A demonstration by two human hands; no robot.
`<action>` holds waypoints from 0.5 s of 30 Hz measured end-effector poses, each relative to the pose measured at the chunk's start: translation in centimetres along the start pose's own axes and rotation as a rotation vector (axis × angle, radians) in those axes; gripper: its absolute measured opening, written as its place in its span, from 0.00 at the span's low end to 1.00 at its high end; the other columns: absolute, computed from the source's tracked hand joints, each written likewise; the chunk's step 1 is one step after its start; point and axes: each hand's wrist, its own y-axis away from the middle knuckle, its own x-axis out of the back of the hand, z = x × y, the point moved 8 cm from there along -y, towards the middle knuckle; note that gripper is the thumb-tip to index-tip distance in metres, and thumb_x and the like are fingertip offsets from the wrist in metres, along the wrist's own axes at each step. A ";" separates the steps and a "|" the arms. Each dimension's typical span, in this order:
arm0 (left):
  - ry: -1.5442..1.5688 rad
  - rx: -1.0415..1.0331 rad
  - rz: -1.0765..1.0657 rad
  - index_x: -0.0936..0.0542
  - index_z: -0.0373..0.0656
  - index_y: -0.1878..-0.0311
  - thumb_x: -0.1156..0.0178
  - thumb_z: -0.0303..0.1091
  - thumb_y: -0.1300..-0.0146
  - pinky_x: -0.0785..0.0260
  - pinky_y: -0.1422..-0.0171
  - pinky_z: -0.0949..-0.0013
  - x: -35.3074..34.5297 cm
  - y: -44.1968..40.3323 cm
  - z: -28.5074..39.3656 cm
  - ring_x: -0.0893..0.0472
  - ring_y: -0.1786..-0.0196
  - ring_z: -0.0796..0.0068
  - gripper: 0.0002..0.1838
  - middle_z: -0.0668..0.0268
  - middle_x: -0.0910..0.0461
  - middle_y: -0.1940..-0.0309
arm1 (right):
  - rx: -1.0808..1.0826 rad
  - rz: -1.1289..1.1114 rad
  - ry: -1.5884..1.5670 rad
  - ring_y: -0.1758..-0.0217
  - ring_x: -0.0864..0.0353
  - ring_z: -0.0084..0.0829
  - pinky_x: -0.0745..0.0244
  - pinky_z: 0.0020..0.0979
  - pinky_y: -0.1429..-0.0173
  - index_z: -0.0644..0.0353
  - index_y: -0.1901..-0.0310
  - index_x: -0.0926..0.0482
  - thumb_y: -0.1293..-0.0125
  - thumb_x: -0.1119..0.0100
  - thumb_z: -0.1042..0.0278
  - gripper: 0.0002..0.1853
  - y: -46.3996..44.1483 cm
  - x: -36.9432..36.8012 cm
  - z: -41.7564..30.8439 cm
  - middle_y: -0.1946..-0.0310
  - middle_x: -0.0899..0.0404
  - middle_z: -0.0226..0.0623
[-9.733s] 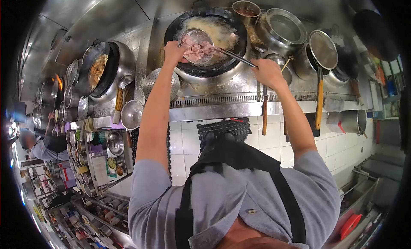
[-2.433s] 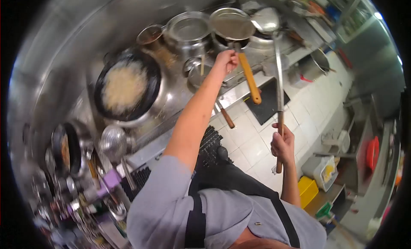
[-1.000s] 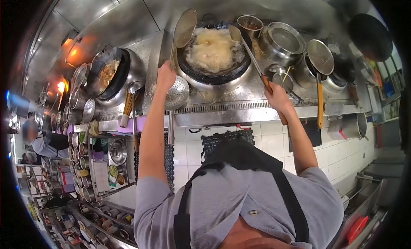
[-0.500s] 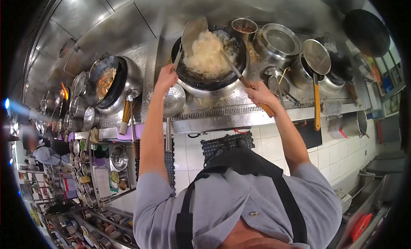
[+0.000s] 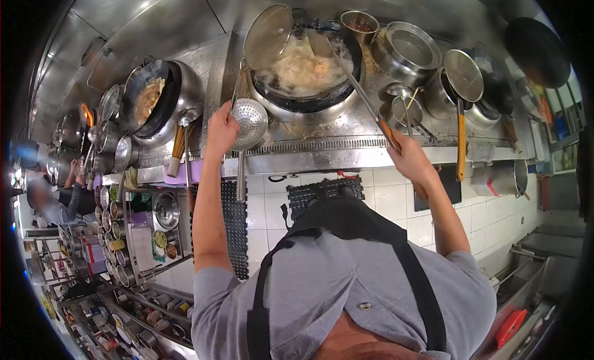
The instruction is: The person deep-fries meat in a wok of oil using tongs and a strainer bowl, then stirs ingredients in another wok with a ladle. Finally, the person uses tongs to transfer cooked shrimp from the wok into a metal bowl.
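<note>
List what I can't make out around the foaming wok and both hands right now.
All in the head view:
- Food low in the foaming wok: covered by bubbling foam.
- Lower end of the mesh strainer's handle: hidden by the left hand.
- Gripped part of the long-handled tool: covered by the right hand.
- Co-worker's hand, far left: too small and blurred.

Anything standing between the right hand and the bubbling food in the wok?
Nothing visible blocks it. The long-handled tool in the right hand reaches across the right rim of the wok towards the bubbling food. The strainer in the left hand overlaps the wok's left side in this view, apart from the tool.
</note>
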 end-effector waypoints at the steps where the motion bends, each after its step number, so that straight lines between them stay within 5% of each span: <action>1: -0.049 -0.020 0.036 0.25 0.29 0.36 0.48 0.26 0.39 0.26 0.62 0.60 0.4 0.1 0.4 0.18 0.72 0.63 0.27 0.51 0.19 0.74 | 0.024 -0.016 0.022 0.58 0.20 0.64 0.28 0.52 0.54 0.69 0.55 0.27 0.36 0.41 0.72 0.12 -0.6 -1.5 0.7 0.67 0.22 0.64; 7: -0.086 -0.021 0.085 0.24 0.29 0.38 0.48 0.26 0.39 0.24 0.55 0.55 2.1 0.0 0.7 0.14 0.64 0.50 0.24 0.43 0.18 0.69 | -0.078 -0.191 -0.057 0.53 0.21 0.63 0.28 0.51 0.50 0.69 0.54 0.26 0.35 0.45 0.73 0.11 -4.0 -3.4 -2.3 0.63 0.21 0.65; 12: -0.106 -0.004 0.118 0.24 0.29 0.38 0.48 0.26 0.39 0.25 0.54 0.56 3.5 0.7 1.9 0.14 0.62 0.49 0.24 0.42 0.18 0.68 | 0.133 -0.084 0.046 0.59 0.19 0.60 0.27 0.49 0.52 0.70 0.53 0.26 0.36 0.42 0.72 0.13 -1.5 -3.4 -0.2 0.65 0.20 0.63; 15: -0.112 -0.019 0.145 0.23 0.30 0.39 0.48 0.25 0.38 0.25 0.54 0.56 3.0 0.1 1.1 0.15 0.60 0.47 0.24 0.41 0.18 0.68 | -0.119 -0.262 -0.036 0.58 0.18 0.61 0.27 0.49 0.52 0.69 0.51 0.26 0.36 0.42 0.73 0.14 -5.2 -6.2 0.3 0.65 0.20 0.62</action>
